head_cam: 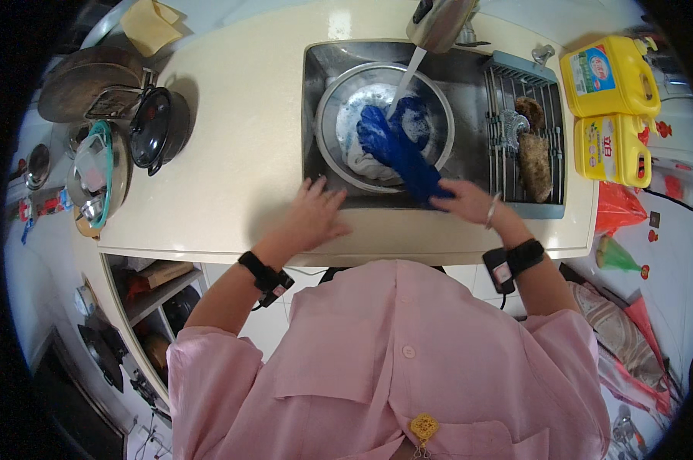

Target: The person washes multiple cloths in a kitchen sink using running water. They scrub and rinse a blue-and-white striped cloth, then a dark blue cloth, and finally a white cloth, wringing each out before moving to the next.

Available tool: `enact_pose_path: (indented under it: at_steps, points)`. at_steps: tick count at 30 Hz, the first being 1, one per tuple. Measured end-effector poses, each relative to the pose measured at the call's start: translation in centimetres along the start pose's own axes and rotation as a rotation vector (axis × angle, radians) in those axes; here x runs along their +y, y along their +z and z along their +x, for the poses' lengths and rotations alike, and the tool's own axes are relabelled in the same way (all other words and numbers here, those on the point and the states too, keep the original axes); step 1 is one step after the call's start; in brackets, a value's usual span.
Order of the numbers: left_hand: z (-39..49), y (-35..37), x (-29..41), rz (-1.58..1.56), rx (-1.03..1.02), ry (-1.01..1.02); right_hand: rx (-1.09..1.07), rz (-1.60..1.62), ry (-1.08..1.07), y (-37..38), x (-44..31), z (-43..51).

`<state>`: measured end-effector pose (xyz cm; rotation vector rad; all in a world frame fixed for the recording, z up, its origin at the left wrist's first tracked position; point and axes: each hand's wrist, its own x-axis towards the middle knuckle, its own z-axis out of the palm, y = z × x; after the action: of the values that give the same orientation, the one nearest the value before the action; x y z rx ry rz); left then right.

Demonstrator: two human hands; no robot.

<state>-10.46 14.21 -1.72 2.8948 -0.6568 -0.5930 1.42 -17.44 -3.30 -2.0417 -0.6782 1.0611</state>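
Note:
A long blue glove [401, 155], apparently rubber, slants from a round metal basin [325, 138] over its near rim. My right hand [467, 200] pinches the glove's cuff at the sink's front edge. More blue material [413, 121] lies in suds, perhaps a second glove. Pale wet cloth [363, 164] sits in the basin under the blue pieces. From the faucet [438, 26], a stream of water falls onto them. My left hand [314, 215] is empty, fingers spread, at the counter edge by the sink's front left corner. The basin stands inside a steel sink [467, 103].
On the sink's right side sits a drying rack [499, 60] holding a steel scrubber [515, 127] and a brown fibrous scouring pad [535, 169]. Yellow detergent jugs [608, 80] stand farther right. A lidded black pot [153, 129] and stacked bowls [116, 172] occupy the counter's left end.

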Motion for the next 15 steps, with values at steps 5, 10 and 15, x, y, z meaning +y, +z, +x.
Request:
enact_pose_path:
  at_steps: [5,10,15]
  points:
    - [3.6,2.7,2.6,-0.221,-0.022,-0.079,0.066,0.031,-0.128,4.8,-3.2,2.6]
    - [8.8,-0.2,2.4,-1.195,0.181,-0.317,0.449,0.041,-0.116,-0.6,-6.3,5.7]
    - [11.6,-5.8,1.6,-1.728,0.354,-0.477,0.81,0.364,-0.217,-6.0,-7.5,9.1]
